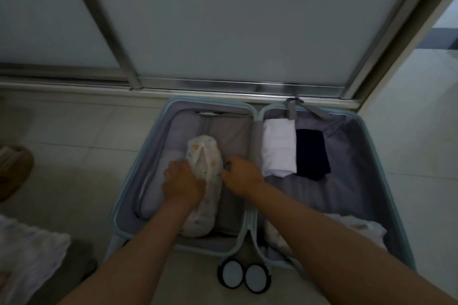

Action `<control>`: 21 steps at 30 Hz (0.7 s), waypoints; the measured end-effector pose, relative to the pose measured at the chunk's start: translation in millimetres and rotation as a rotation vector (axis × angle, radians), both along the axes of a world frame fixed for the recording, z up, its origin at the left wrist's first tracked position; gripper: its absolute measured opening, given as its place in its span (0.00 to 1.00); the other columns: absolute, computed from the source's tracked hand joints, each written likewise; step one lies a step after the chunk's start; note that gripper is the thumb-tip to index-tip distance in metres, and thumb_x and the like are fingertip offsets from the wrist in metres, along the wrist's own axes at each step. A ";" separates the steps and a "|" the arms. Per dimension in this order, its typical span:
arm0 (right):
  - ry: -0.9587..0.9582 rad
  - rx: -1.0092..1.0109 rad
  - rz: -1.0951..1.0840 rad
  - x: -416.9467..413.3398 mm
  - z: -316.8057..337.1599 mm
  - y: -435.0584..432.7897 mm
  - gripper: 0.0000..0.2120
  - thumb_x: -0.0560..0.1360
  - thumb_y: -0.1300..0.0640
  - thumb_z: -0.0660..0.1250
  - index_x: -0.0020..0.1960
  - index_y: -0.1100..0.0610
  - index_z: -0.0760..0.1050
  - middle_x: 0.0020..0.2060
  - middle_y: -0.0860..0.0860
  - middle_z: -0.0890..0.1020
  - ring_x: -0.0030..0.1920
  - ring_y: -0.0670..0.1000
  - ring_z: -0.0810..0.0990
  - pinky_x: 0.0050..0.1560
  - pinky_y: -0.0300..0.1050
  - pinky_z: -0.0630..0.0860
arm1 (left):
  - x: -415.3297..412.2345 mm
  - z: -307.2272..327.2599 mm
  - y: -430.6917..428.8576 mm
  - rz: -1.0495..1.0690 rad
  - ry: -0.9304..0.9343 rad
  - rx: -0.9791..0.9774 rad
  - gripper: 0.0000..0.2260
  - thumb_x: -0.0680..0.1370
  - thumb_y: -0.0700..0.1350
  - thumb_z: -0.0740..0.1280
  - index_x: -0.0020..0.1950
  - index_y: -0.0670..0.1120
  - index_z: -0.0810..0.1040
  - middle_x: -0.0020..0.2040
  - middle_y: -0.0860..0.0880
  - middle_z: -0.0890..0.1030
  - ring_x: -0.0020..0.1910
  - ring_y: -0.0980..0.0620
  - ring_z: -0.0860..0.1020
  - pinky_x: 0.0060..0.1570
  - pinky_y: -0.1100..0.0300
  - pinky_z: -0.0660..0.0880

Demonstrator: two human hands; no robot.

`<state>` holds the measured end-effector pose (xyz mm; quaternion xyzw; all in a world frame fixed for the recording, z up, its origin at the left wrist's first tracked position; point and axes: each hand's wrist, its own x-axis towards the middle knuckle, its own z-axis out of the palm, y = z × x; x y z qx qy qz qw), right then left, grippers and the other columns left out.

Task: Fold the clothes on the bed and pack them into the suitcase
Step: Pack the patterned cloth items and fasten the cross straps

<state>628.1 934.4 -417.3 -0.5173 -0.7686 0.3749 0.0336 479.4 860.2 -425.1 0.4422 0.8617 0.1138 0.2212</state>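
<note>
Both left hand (182,182) and right hand (241,177) hold printed garment (205,156) inside suitcase (359,168).

The single head view looks steeply down from close above onto the open suitcase (386,146) on the floor (74,131).

The pale blue suitcase (322,195) lies open flat, both grey-lined halves facing up. In its left half a white garment with orange spots (204,156), rolled into a long bundle, lies lengthwise. In its right half, at the far end beside the hinge, sits a folded white garment (278,147), with a folded dark navy garment (312,153) just beside it on the right. Another spotted white piece (359,228) lies at that half's near end.
</note>
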 end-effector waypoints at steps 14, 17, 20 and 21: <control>0.384 -0.278 -0.145 -47.0 -44.2 -20.4 0.33 0.69 0.48 0.76 0.71 0.54 0.69 0.61 0.49 0.79 0.61 0.50 0.78 0.63 0.46 0.75 | -47.5 9.3 -21.7 0.161 -0.371 0.067 0.14 0.76 0.51 0.62 0.39 0.42 0.79 0.36 0.45 0.81 0.39 0.45 0.80 0.40 0.54 0.77; 0.444 -0.180 -0.128 -46.2 -28.0 -6.4 0.18 0.74 0.58 0.72 0.63 0.57 0.77 0.54 0.51 0.83 0.54 0.49 0.81 0.55 0.42 0.76 | -59.9 9.1 -27.6 0.214 -0.507 0.150 0.11 0.71 0.53 0.64 0.37 0.48 0.82 0.36 0.48 0.84 0.40 0.46 0.83 0.44 0.46 0.82; 0.346 -0.058 0.038 -40.6 -5.2 13.5 0.19 0.74 0.58 0.72 0.65 0.56 0.78 0.55 0.48 0.82 0.56 0.47 0.79 0.53 0.35 0.72 | -54.8 12.5 -27.3 0.182 -0.503 0.226 0.12 0.72 0.56 0.65 0.40 0.50 0.82 0.38 0.50 0.84 0.40 0.49 0.83 0.44 0.46 0.82; 0.265 -0.036 0.093 -38.3 2.8 20.1 0.21 0.75 0.58 0.72 0.67 0.56 0.76 0.57 0.49 0.81 0.58 0.48 0.78 0.53 0.34 0.70 | -49.5 15.1 -27.4 0.152 -0.528 0.224 0.11 0.74 0.54 0.65 0.42 0.49 0.83 0.39 0.49 0.84 0.40 0.49 0.83 0.44 0.46 0.82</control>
